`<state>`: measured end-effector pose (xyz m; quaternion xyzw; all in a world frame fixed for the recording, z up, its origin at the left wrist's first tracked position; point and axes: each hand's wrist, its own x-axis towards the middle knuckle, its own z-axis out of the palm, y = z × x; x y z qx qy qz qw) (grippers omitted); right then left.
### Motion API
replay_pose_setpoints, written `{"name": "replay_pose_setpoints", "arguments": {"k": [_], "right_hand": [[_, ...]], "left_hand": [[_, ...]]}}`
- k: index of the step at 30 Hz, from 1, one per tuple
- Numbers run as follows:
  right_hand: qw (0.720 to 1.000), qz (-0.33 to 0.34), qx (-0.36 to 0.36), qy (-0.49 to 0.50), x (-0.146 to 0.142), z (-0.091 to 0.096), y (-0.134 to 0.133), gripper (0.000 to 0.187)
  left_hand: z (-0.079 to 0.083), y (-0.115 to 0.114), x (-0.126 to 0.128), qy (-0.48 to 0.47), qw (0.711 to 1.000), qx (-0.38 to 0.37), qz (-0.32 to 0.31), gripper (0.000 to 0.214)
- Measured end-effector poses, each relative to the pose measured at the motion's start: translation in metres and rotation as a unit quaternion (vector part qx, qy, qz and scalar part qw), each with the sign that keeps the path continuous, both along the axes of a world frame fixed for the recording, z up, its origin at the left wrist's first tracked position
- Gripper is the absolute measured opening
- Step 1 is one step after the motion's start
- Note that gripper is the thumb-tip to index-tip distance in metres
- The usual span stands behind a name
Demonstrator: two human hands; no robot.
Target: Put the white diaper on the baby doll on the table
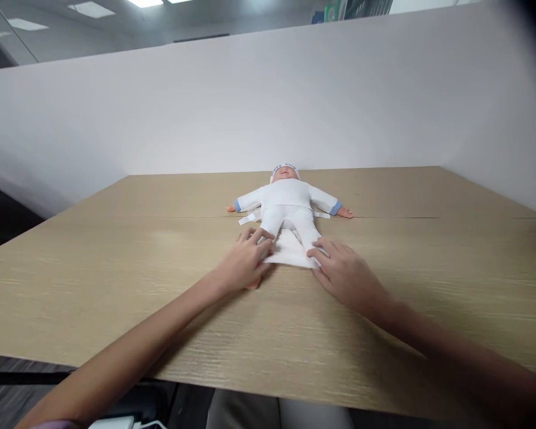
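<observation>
A baby doll (288,193) in a white outfit with blue cuffs and a printed white cap lies on its back, arms spread, legs toward me. Beneath its hips and between its legs lies a white diaper (289,253); its tabs stick out at both sides of the waist. My left hand (249,259) is closed at the diaper's near left corner, fingers over the doll's lower leg. At the near right corner, my right hand (343,271) pinches the edge beside the other leg. The doll's feet are mostly hidden by my hands.
The wooden table (116,286) has a seam running across it behind my hands. A white partition (250,107) rises along the back and right. A dark chair-like shape (4,217) stands at the left, and a white object (111,422) shows below the front edge.
</observation>
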<state>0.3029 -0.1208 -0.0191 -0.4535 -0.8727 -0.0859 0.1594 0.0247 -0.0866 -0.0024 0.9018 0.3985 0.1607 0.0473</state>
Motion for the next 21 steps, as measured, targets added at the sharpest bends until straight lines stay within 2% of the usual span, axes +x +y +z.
{"name": "replay_pose_setpoints", "arguments": {"k": [3, 6, 8, 10, 13, 17, 21], "right_hand": [[0.997, 0.013, -0.025, 0.069, 0.007, 0.004, 0.019, 0.020], [0.980, 0.042, -0.083, 0.174, 0.012, 0.016, 0.049, 0.020], [0.971, 0.052, -0.078, 0.219, 0.011, 0.024, 0.072, 0.023], [0.968, 0.050, -0.040, 0.242, 0.008, 0.029, 0.097, 0.021], [0.963, 0.003, -0.039, 0.268, 0.002, 0.031, 0.136, 0.021], [0.940, -0.089, -0.140, 0.297, -0.002, 0.030, 0.182, 0.024], [0.928, -0.106, -0.169, 0.316, -0.004, 0.022, 0.202, 0.027]], "left_hand": [[0.013, 0.014, -0.001, -0.073, 0.996, -0.047, 0.019, 0.018], [0.027, 0.038, 0.000, -0.164, 0.980, -0.104, 0.043, 0.020], [0.034, 0.058, 0.004, -0.214, 0.969, -0.117, 0.047, 0.021], [0.037, 0.081, 0.010, -0.257, 0.957, -0.128, 0.049, 0.023], [0.035, 0.116, 0.019, -0.321, 0.930, -0.171, 0.060, 0.026], [0.023, 0.156, 0.028, -0.381, 0.889, -0.240, 0.085, 0.029], [0.006, 0.177, 0.030, -0.434, 0.834, -0.323, 0.109, 0.037]]}}
